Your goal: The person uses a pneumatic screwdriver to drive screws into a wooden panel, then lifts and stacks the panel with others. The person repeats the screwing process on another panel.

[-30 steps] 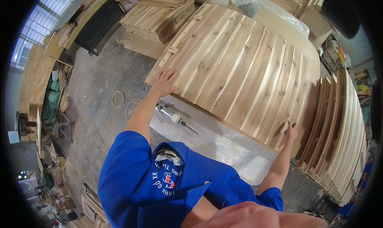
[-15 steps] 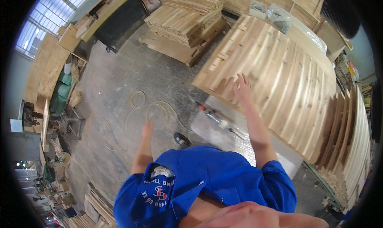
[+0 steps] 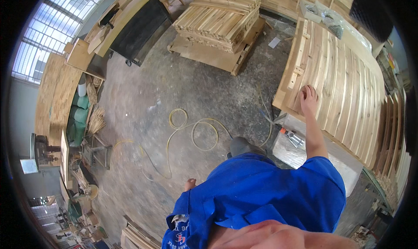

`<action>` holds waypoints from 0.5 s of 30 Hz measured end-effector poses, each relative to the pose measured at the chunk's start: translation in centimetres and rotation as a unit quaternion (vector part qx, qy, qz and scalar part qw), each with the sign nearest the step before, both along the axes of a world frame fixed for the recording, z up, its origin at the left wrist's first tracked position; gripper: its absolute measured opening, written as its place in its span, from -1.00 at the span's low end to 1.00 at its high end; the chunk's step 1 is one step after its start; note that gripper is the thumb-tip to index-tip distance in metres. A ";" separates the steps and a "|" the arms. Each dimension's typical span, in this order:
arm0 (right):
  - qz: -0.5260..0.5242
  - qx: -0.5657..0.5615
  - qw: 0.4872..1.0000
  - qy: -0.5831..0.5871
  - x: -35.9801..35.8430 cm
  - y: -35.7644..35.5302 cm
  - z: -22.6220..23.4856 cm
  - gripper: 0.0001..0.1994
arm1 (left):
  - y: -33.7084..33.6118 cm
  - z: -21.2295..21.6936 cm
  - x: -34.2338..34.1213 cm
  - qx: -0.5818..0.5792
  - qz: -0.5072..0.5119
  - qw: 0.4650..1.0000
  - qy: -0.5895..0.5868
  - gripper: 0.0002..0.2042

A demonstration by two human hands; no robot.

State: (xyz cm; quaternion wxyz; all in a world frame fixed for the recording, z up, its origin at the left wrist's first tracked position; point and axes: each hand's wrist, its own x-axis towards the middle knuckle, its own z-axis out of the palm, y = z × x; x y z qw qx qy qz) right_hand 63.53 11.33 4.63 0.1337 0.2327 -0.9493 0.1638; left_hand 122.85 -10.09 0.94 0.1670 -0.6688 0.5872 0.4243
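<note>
So, the panel point(image 3: 337, 90) is the big item: pale slats side by side, lying flat to our front right, dark lines between some of them. We can't tell if they're glued or just laid together. Our read: heavy as a whole, stiff along the slats, weaker across if the joints are loose. Dry-looking wood, so decent friction; faces look tough, corners and edges likely to dent. We'd take it two-handed, at opposite outer slats, pressing inward to keep the lot together; one palm on top gives no lift. Wrapped base point(image 3: 285, 152) sits below, poking out past the panel's near edge; that film is probably slippery. Strip point(image 3: 301, 53) runs along the panel's left edge; fixing unclear, so we wouldn't lift by it. Drill point(image 3: 296, 140) lies on the film, just beside the near edge. Our right hand point(image 3: 309, 100) is palm down at the panel's top face, towards the near left corner, fingers loosely bent, wrapped round nothing; the panel runs forward and right from it. Our left hand point(image 3: 190, 184) is low at our left side, well apart from the panel, mostly hidden: can't tell how closed, or whether it has anything. Two small blocks point(image 3: 298, 70) sit on the strip, forward of the right hand.
</note>
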 end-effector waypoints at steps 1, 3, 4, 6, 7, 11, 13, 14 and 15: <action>-0.003 -0.004 1.000 -0.001 0.0 -0.1 0.0 -0.61 | -1.1 -0.3 -0.8 0.005 0.013 0.999 0.038 -0.56; -0.001 -0.010 1.000 0.010 -0.2 -0.3 -0.1 -0.60 | -3.5 -0.6 -3.8 0.032 0.036 0.992 0.121 -0.56; 0.001 -0.014 1.000 0.005 -0.3 -0.6 0.0 -0.60 | -4.4 -0.7 -5.2 0.025 0.023 0.989 0.147 -0.57; 0.011 -0.018 1.000 -0.004 -0.5 -1.0 0.4 -0.59 | -6.9 -0.7 -8.1 -0.002 -0.048 0.984 0.170 -0.58; 0.011 -0.010 1.000 -0.003 -0.6 -1.1 0.5 -0.59 | -8.4 -0.5 -9.5 -0.019 -0.107 0.980 0.165 -0.58; -0.001 0.012 1.000 -0.023 -0.8 -1.5 0.8 -0.57 | -16.4 0.3 -14.7 -0.041 -0.239 0.957 0.159 -0.62; -0.022 0.027 0.998 -0.045 -1.2 -1.9 1.0 -0.56 | -20.9 0.7 -17.6 -0.084 -0.477 0.871 0.077 -0.64; -0.025 0.025 0.998 -0.050 -1.3 -2.0 1.1 -0.55 | -22.9 0.8 -19.2 -0.119 -0.578 0.806 0.049 -0.64; -0.021 0.026 0.998 -0.050 -1.6 -2.2 1.4 -0.55 | -24.8 0.4 -20.3 -0.104 -0.574 0.812 0.027 -0.64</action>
